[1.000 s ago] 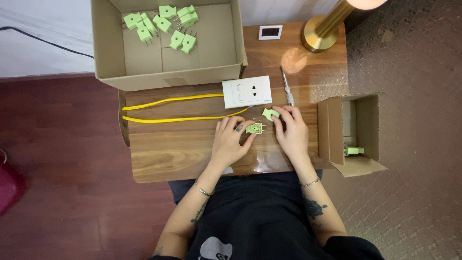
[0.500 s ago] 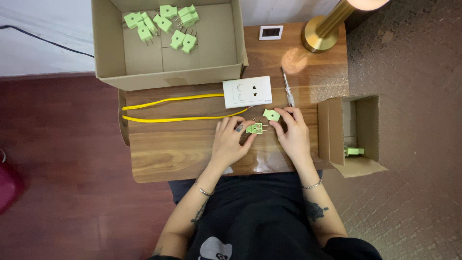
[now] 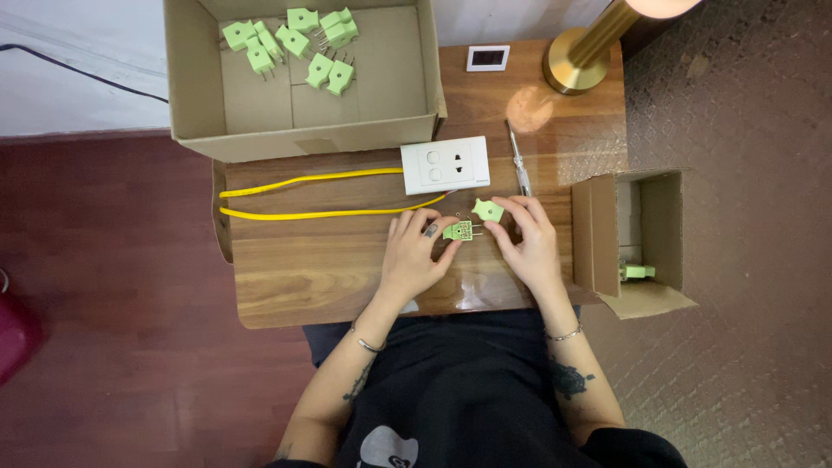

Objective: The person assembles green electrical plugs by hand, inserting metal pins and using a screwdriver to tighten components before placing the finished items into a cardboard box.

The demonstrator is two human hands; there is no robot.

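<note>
Left hand (image 3: pixel 414 257) pinches an open green plug (image 3: pixel 458 230); right hand (image 3: pixel 530 240) apparently grips its cover (image 3: pixel 488 210).

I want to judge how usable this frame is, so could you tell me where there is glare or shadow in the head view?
In the head view, the brass lamp throws a bright round glare spot on the wooden table beside the screwdriver; a softer sheen lies on the table edge below the right hand; the open green plug between the left hand and the right is evenly lit and sharp.
</note>
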